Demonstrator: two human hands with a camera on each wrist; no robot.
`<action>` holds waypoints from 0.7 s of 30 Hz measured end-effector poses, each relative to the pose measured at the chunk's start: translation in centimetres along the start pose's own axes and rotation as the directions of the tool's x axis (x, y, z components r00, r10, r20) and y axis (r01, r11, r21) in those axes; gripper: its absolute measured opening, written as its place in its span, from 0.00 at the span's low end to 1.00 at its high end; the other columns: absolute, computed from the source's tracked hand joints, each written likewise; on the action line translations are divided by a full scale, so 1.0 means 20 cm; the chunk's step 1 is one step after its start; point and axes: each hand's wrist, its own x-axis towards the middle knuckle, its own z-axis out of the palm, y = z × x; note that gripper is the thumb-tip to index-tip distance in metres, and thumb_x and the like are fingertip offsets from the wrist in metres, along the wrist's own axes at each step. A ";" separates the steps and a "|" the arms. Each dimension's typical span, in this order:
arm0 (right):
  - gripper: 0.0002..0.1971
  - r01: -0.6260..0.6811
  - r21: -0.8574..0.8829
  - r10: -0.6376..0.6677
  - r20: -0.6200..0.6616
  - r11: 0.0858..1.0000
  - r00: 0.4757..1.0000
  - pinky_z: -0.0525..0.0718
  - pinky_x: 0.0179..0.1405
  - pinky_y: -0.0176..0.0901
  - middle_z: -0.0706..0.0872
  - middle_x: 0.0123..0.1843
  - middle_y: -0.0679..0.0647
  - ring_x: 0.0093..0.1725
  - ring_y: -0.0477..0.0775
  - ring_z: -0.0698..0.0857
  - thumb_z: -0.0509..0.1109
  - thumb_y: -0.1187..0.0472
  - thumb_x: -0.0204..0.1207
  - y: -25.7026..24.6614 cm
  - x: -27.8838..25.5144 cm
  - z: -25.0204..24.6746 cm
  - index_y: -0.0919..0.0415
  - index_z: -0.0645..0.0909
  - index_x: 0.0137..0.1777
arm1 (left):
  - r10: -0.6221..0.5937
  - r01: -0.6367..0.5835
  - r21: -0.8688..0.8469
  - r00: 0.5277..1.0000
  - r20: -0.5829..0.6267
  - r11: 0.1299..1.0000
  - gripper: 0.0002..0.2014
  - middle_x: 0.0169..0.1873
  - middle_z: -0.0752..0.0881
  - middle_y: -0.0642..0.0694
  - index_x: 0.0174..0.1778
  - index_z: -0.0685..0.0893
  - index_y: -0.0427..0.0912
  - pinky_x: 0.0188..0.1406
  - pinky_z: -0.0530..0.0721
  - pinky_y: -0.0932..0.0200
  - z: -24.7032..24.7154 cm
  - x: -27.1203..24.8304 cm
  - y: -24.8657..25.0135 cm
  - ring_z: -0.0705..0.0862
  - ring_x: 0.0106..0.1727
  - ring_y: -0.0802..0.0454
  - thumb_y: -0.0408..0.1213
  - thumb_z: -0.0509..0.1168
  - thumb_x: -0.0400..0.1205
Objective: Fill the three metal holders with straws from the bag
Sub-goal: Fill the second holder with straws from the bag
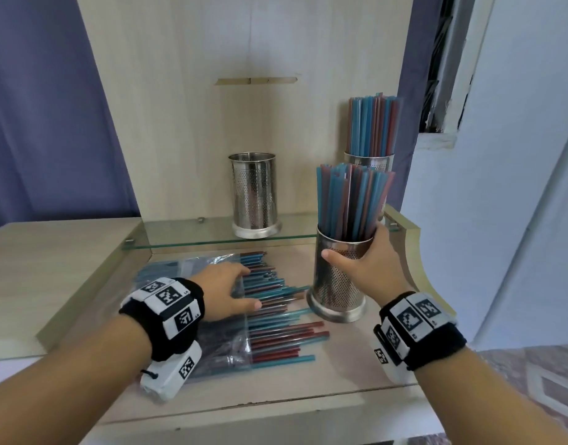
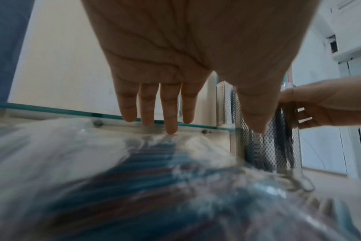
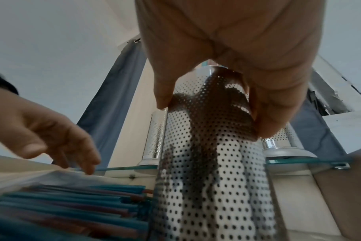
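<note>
**Near holder full and gripped, one holder left to fill**

Straws (image 1: 276,319), blue and red, spill from the clear bag (image 1: 176,271) on the wooden counter (image 1: 340,377). Spread flat above them is the left hand (image 1: 225,290), fingers straight, grasping nothing. Just beside the bag, the right hand (image 1: 369,264) wraps the full near holder (image 1: 337,290). On the glass shelf (image 1: 186,232) behind stand an empty holder (image 1: 255,194) and another full holder (image 1: 369,162).
</note>
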 end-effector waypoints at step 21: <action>0.48 0.011 0.023 -0.012 0.022 1.000 1.000 0.75 0.62 0.39 0.77 0.54 0.37 0.58 0.44 0.79 0.89 0.48 0.57 0.08 0.04 -0.03 0.51 0.66 0.73 | -0.075 0.065 0.244 0.997 0.035 0.968 0.45 0.75 0.73 0.45 0.80 0.65 0.46 0.76 0.69 0.46 0.09 0.29 -0.06 0.69 0.76 0.43 0.64 0.71 0.72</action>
